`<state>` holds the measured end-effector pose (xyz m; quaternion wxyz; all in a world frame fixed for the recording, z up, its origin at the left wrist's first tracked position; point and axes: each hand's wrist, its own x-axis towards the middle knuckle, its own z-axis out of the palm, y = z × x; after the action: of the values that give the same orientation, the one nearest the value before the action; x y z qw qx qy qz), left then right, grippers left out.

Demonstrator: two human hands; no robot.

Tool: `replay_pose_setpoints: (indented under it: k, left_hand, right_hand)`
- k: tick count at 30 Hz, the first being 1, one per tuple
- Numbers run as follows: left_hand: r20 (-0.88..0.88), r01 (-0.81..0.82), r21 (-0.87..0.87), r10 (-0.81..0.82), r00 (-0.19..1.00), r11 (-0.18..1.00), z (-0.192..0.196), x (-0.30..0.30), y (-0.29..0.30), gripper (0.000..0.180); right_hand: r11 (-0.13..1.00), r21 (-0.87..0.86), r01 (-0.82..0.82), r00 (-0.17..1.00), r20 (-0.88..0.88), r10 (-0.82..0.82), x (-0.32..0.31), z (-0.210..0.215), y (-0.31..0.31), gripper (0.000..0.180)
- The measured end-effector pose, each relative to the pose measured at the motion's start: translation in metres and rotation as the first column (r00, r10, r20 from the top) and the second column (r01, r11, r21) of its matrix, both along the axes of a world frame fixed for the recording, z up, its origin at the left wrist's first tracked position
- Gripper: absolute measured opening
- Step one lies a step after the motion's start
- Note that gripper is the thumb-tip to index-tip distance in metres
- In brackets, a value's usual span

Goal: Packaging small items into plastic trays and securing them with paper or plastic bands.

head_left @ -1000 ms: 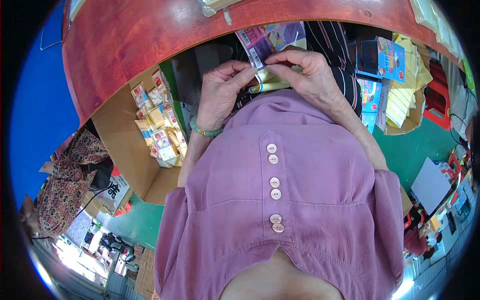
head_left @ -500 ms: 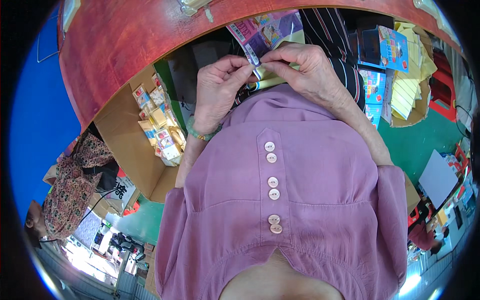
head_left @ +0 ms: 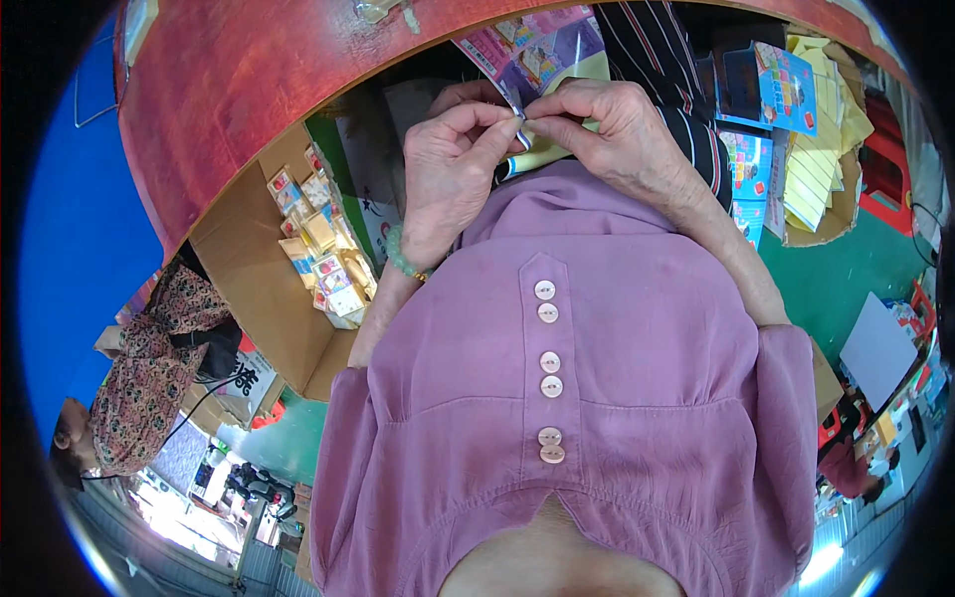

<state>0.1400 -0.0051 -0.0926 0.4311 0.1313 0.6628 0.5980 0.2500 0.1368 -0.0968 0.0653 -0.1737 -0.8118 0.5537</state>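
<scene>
A purple and pink printed sheet or flat package (head_left: pixel 542 65), with pale yellow at its lower part, lies over my lap below the table edge. My left hand (head_left: pixel 456 164) is closed in a pinch on its near edge, thumb against fingertips. Close beside it, my right hand (head_left: pixel 622 134) also pinches that edge. Between the two hands the edge appears as a narrow folded strip, and the fingers cover part of it. A pale green bead bracelet (head_left: pixel 398 254) circles my left wrist.
A red tabletop (head_left: pixel 269 75) curves ahead. On the left, a cardboard box (head_left: pixel 239 244) holds small printed packs (head_left: pixel 323 234). To the right are blue printed boxes (head_left: pixel 786 92) and a carton of yellow sheets (head_left: pixel 816 184), near a red stool (head_left: pixel 885 169). Another person in patterned clothing (head_left: pixel 149 398) is at far left.
My left hand has shifted slightly right and up, its fingertips now nearer my right hand's. The pinched edge stands more upright between them. Both hands keep their grip.
</scene>
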Motion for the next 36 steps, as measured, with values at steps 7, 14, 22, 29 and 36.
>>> replay_pose_setpoints:
  k: [7, 14, 22, 29, 36]
  left_hand:
    - [-0.155, 0.079, 0.028, -0.074, 0.985, 0.996, 0.0, 0.0, -0.001, 0.007]
    - [-0.25, 0.124, 0.016, -0.116, 0.961, 0.992, 0.001, 0.0, 0.001, 0.008]
    - [-0.332, 0.118, 0.055, -0.093, 0.939, 0.992, -0.005, 0.0, 0.001, 0.007]
    - [0.114, 0.024, 0.012, -0.025, 0.993, 1.0, -0.003, -0.003, -0.005, 0.008]
    - [0.323, -0.064, 0.078, 0.036, 0.946, 0.995, -0.004, -0.003, -0.01, 0.013]
  right_hand:
    - [0.999, 0.03, -0.015, 0.999, -0.033, 0.015, 0.001, 0.001, -0.001, 0.011]
    - [0.977, 0.206, -0.045, 0.996, -0.068, 0.06, 0.001, 0.004, 0.0, 0.01]
    - [0.99, 0.132, -0.041, 0.999, -0.019, 0.044, 0.0, 0.007, 0.0, 0.013]
    - [0.997, -0.067, -0.028, 0.993, 0.112, 0.036, -0.001, 0.005, 0.004, 0.015]
    - [0.994, -0.111, -0.023, 0.996, 0.087, 0.032, 0.0, 0.007, 0.002, 0.015]
